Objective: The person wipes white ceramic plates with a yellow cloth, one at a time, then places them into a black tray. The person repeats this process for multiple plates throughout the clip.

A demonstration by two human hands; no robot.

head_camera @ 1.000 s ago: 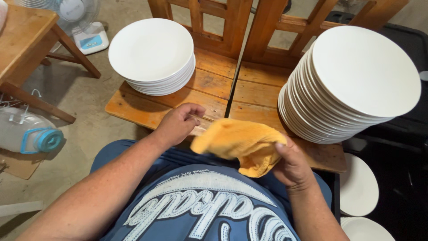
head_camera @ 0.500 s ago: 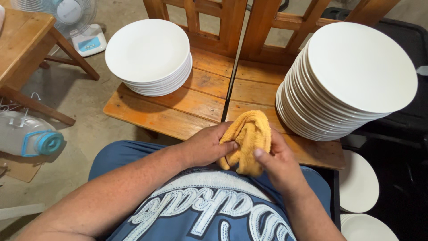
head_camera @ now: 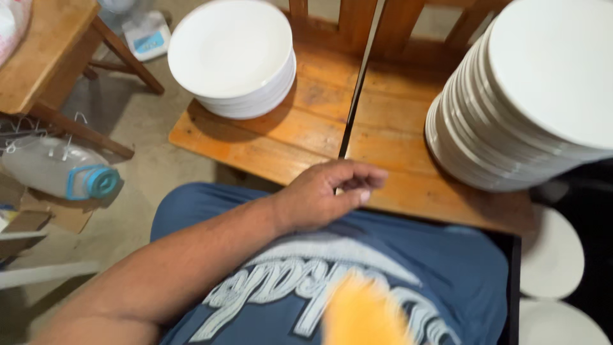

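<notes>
My left hand (head_camera: pixel 325 195) hovers over my lap at the front edge of a wooden seat (head_camera: pixel 300 134), holding nothing, its fingers loosely curved and pointing right. An orange cloth (head_camera: pixel 364 316) shows as a blur at the bottom edge, close to the camera. My right hand is hidden, and whether it holds the cloth cannot be told. A short stack of white plates (head_camera: pixel 230 51) stands on the left seat. On the right seat (head_camera: pixel 396 140) stands a tall stack of white plates (head_camera: pixel 530 96), leaning slightly.
A wooden table (head_camera: pixel 38 51) stands at the left, with a fan's base (head_camera: pixel 147 35) behind it. A clear plastic bottle with a blue cap (head_camera: pixel 60 169) lies on the floor. More white plates (head_camera: pixel 552 252) sit low at the right.
Both hands were on the orange cloth over the seat edge. The cloth has now swung down and toward the camera, my left hand has let it go, and the view has tilted down.
</notes>
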